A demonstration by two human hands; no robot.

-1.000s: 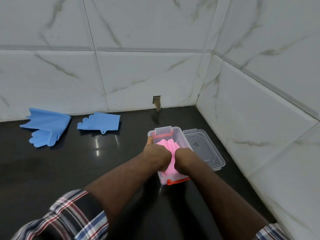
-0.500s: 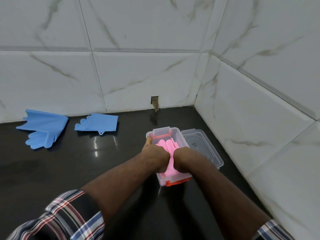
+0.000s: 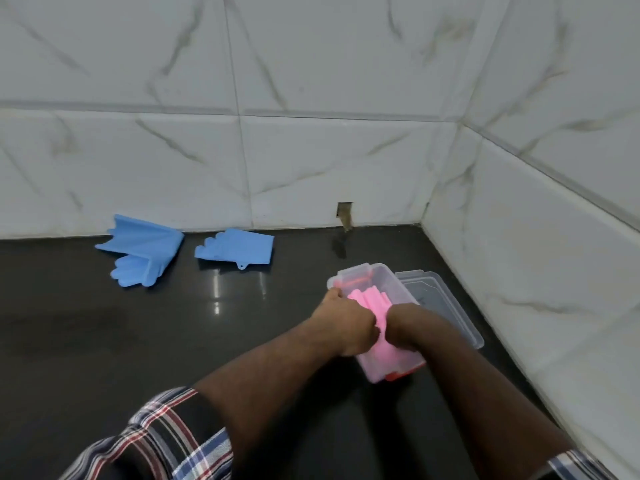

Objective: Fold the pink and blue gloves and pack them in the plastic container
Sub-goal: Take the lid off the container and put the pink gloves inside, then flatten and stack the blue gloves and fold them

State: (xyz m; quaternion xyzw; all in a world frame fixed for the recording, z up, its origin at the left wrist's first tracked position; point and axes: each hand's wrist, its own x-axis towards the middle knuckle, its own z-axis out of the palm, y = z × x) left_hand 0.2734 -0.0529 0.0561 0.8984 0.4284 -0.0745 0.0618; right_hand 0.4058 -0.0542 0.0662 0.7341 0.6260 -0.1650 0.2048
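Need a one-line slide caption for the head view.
Both hands press pink gloves into the plastic container; two blue gloves wait on the black counter.

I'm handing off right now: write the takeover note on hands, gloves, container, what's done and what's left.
Left hand and right hand: both curled on the folded pink rubber gloves, pressing them into the clear plastic container.
Clear lid lies off, right of the container.
Two blue rubber gloves lie on the black counter by the back wall.
Done: pink nearly packed.
Left: fold and pack blue.
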